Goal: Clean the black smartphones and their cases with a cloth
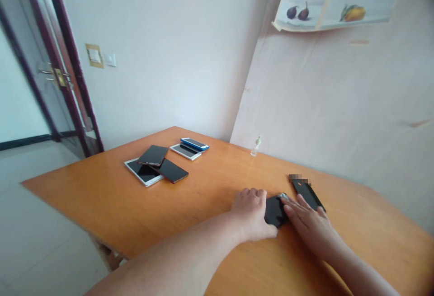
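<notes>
A black phone (274,213) lies on the wooden table, its dark screen facing up. My left hand (251,214) grips its left side, with the thumb at the near edge and the fingers round the far one. From the right, my right hand (308,223) reaches over the screen. Its fingertips press a small whitish cloth-like piece (282,195) onto the phone's far right corner; most of that piece is hidden under the fingers. Just beyond the right hand lies a black phone case (308,194), partly covered by its fingers.
Left on the table (210,187), a white tablet (146,184) lies under two dark phones (153,155). Farther back, a blue-edged phone (195,143) rests on a white phone (185,151). A small clear bottle (256,147) stands near the wall. A door (57,70) is at far left.
</notes>
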### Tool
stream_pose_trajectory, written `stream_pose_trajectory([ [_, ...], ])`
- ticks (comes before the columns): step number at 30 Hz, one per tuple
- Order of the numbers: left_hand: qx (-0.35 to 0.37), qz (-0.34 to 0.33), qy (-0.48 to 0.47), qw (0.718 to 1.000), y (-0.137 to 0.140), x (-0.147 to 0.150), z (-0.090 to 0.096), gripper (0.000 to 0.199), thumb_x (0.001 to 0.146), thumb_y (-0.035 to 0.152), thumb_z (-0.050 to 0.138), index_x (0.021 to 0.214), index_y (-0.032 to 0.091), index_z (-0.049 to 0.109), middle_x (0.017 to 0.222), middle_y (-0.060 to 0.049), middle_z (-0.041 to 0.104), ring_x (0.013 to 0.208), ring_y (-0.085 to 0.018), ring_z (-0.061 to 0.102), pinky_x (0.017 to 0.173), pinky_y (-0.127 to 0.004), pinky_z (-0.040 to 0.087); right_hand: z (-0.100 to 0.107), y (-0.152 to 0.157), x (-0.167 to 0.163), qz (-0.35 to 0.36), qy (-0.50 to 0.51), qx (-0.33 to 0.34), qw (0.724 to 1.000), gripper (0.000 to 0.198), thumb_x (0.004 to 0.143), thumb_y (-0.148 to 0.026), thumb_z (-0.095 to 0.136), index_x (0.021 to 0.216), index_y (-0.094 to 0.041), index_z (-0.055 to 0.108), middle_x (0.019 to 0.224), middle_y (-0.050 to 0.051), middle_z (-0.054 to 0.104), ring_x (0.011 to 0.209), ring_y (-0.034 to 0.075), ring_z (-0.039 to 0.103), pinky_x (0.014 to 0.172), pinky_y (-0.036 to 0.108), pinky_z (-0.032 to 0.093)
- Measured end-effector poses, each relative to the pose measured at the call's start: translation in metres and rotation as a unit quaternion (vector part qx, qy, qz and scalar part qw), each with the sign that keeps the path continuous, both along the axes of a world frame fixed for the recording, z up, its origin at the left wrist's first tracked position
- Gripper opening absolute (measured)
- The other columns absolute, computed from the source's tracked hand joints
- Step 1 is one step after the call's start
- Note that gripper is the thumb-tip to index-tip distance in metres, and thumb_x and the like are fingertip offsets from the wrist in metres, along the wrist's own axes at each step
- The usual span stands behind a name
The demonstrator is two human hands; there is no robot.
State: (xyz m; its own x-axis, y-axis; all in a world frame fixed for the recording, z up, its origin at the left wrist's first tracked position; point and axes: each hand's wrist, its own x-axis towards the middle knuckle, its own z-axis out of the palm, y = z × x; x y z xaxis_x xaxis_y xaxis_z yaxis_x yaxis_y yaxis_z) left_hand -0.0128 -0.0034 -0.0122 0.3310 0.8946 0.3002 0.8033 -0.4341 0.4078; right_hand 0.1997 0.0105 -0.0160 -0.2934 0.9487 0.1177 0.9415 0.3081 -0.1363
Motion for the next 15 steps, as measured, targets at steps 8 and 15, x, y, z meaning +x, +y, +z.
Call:
stream_pose_trajectory([
  [8,-0.005,0.004,-0.029,1.0,-0.002,-0.002,0.0,0.075,0.066,0.05,0.062,0.129,0.016,0.041,0.11,-0.015,0.062,0.101,-0.033,0.058,0.087,-0.045,0.047,-0.007,-0.006,-0.024,0.14,0.046,-0.056,0.987,0.052,0.099,-0.05,0.023,0.143,-0.034,0.043,0.151,0.0,0.037,0.145,0.025,0.018,0.116,0.06,0.01],
  [15,-0.021,-0.004,-0.024,0.999,0.002,-0.004,-0.002,0.097,0.06,0.051,0.069,0.14,0.011,0.031,0.132,-0.02,0.054,0.117,-0.037,0.052,0.099,-0.047,0.042,0.003,0.007,-0.006,-0.031,0.001,0.004,1.0,0.053,0.099,-0.046,0.022,0.144,-0.027,0.042,0.15,0.004,0.04,0.145,0.032,0.018,0.108,0.072,0.014],
])
